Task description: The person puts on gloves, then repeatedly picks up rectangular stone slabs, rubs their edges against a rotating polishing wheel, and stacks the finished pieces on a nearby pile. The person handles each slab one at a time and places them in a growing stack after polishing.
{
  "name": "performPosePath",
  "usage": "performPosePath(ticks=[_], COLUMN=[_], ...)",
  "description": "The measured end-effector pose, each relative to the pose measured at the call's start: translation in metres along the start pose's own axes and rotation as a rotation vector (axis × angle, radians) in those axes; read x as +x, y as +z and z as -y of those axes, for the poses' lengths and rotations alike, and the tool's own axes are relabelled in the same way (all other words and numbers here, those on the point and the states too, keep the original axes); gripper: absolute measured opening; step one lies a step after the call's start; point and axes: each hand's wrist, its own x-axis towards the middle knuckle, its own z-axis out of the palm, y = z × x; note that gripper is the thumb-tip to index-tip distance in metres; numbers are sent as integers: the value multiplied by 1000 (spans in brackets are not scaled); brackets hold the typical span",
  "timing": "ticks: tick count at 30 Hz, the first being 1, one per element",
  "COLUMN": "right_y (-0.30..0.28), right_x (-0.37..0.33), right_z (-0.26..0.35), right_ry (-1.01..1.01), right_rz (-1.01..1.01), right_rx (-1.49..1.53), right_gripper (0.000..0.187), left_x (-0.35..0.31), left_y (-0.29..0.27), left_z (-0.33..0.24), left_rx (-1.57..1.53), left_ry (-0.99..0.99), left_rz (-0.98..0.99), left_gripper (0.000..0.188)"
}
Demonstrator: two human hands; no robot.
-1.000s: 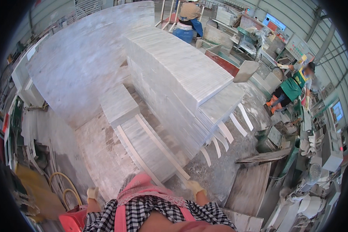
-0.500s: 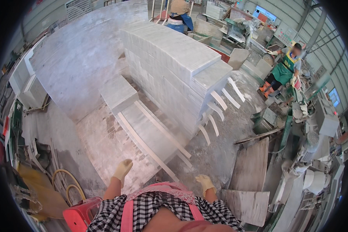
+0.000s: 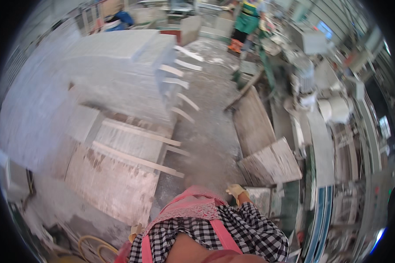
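My right hand [image 3: 237, 192], in a pale yellow glove, hangs beside my pink apron [image 3: 184, 204] with its fingers apart and holds nothing. Below the apron's left edge, only part of my gloved left hand [image 3: 135, 232] shows; its fingers are hidden. Ahead on the left stands a long stack of grey-white stone slabs [image 3: 114, 83], with several pale strips [image 3: 188, 101] sticking out of its right end. In front of it, two long strips [image 3: 138, 158] lie over a low grey slab, next to a stone block [image 3: 85, 124]. Neither hand touches these.
Worn boards [image 3: 272, 162] lean to the right, ahead of my right hand. Machinery with a motor [image 3: 303, 76] and blue rails [image 3: 322, 219] lines the right side. A co-worker in a green apron [image 3: 247, 23] stands far ahead. A yellow hose [image 3: 85, 241] curls at lower left.
My view has swung to the right, so the slab stack sits farther left and more machinery shows. My left hand has dropped back, mostly behind my clothing. My right hand stays by my side.
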Motion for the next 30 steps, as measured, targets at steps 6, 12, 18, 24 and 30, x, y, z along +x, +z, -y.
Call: performPosePath(ticks=[6, 12, 18, 24, 30], right_y=[-20, -57, -45, -19, -3], right_x=[-10, -89, -184, -257, -275], right_z=[3, 6, -41, -65, -62], right_ry=[297, 292, 707, 864, 751], right_rz=[-291, -451, -739, -839, -1084], right_rx=[266, 445, 904, 944, 1254], right_gripper=[36, 38, 38, 37, 43], left_x=[64, 127, 150, 150, 80], left_y=[4, 39, 107, 217, 342], left_z=[-114, -243, -370, -482, -639], left_rx=[-197, -320, 369, 180, 210], left_ry=[249, 223, 413, 632, 949], left_rz=[-76, 111, 284, 309, 390], left_gripper=[41, 34, 39, 40, 34])
